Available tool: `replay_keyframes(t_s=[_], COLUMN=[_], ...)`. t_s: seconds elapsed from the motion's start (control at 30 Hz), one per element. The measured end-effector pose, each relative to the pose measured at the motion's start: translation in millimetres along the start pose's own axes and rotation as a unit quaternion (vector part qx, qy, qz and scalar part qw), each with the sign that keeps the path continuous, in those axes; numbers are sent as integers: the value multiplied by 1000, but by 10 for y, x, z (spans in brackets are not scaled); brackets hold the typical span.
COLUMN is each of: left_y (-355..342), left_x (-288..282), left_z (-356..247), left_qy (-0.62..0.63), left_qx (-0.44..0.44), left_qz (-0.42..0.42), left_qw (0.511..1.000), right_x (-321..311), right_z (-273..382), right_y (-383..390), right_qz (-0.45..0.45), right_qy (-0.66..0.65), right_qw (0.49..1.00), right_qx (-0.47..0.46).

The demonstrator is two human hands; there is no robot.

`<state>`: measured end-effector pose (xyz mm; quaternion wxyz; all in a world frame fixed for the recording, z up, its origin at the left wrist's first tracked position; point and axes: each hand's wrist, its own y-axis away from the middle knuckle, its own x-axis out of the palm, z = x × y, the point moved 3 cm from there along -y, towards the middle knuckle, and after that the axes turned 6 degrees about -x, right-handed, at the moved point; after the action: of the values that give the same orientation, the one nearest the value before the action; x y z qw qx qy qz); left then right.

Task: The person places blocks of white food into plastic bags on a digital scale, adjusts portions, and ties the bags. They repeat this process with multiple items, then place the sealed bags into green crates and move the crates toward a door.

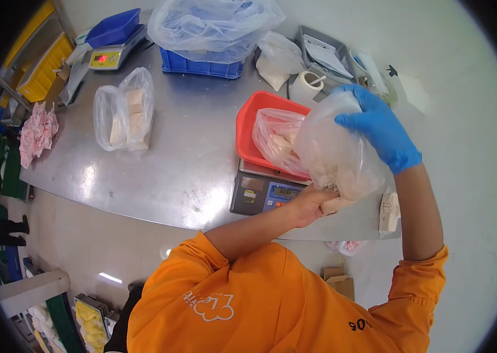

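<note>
Up over the right side of the scale, my right hand (pixel 372 126), in a blue glove, grips the top of a cloudy clear plastic bag (pixel 333 141). Pale beige, crumbly-looking contents show low in this bag. Beneath it my bare left hand (pixel 310 206) is closed around a small beige packet (pixel 335 205); the bag hides part of the fingers. Just beyond, a red tray (pixel 248 132) rests on a digital scale (pixel 251 194). Inside the tray lies another clear bag (pixel 275 132) with beige pieces. A similar beige packet (pixel 388 213) stands at the table's right edge.
On the steel table (pixel 189 159), an open clear bag (pixel 125 112) holds beige packets at left. Behind are a second scale (pixel 107 57) with a blue tray, a blue crate (pixel 201 63) under plastic sheeting, a white mug (pixel 306 87) and a grey tray (pixel 325 53). Crumpled pink-white plastic (pixel 38 132) lies far left.
</note>
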<state>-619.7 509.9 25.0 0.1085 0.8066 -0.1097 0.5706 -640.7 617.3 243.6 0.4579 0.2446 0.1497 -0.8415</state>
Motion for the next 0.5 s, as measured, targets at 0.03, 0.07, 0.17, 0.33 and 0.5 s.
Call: replay_keyframes(t_s=[0.03, 0.07, 0.17, 0.33, 0.5], left_y=[-13, -14, -23, -152, -30], left_x=[36, 85, 306, 269, 290], left_z=[7, 7, -107, -89, -141], left_qy=[10, 21, 22, -35, -183], left_qx=[-4, -9, 1, 43, 67], left_qz=[5, 9, 2, -20, -28], left_qw=[1000, 1000, 1000, 998, 980], right_x=[-32, -71, -2, -63, -274], right_z=[12, 42, -21, 31, -19], right_y=[-91, -169, -293, -268, 210], right_qz=[22, 43, 81, 69, -14], right_qy=[13, 25, 78, 11, 14], right_qw=[1000, 999, 993, 997, 1000], right_qx=[7, 15, 25, 25, -11])
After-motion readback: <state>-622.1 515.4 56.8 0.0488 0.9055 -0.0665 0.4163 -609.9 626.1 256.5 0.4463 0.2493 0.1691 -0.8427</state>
